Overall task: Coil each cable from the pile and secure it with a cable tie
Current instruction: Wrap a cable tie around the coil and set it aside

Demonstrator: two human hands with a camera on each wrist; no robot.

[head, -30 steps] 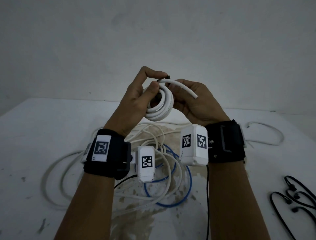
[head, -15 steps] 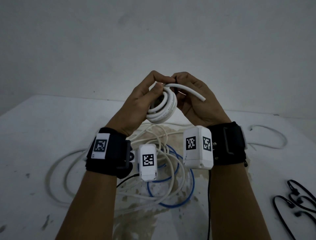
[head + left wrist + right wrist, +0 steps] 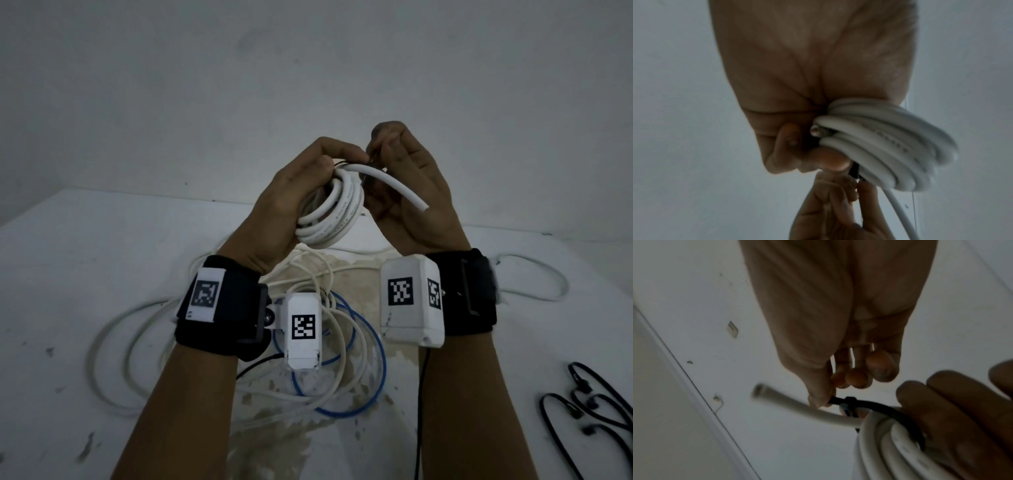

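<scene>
Hands meet in the air above the cable pile (image 3: 329,346), both closed on the same small bundle. The left hand (image 3: 294,202) wraps its fingers round a tight white coil (image 3: 334,214), with the thumb pressed on the top turns. The right hand (image 3: 407,185) pinches the tail of a black cable tie (image 3: 873,404) between thumb and fingertips. In the right wrist view the tie runs over the top of the coil, and its small square head (image 3: 851,400) sits just beside the pinching thumb. The loop looks threaded but probably not yet drawn snug.

One stiff free end (image 3: 397,186) of the white cable sticks out from the coil toward the right hand, outside the loop. A second cut end (image 3: 815,130) shows against the left palm.

The main risk is the coil springing open. The cable looks stiff, and only the left grip holds the turns together. If that grip eases before the tie bites, the turns may spread and the loop may slide off. A hard pull on the tail could also drag the tie sideways round the bundle, or catch a left fingertip lying under the strap. The loose end, left outside, may lever the outer turn free afterwards.

More white loops and a blue cable (image 3: 373,346) lie tangled in the pile on the white table (image 3: 85,246), below the raised coil. Spare black ties (image 3: 596,401) lie well to the right of the pile.
</scene>
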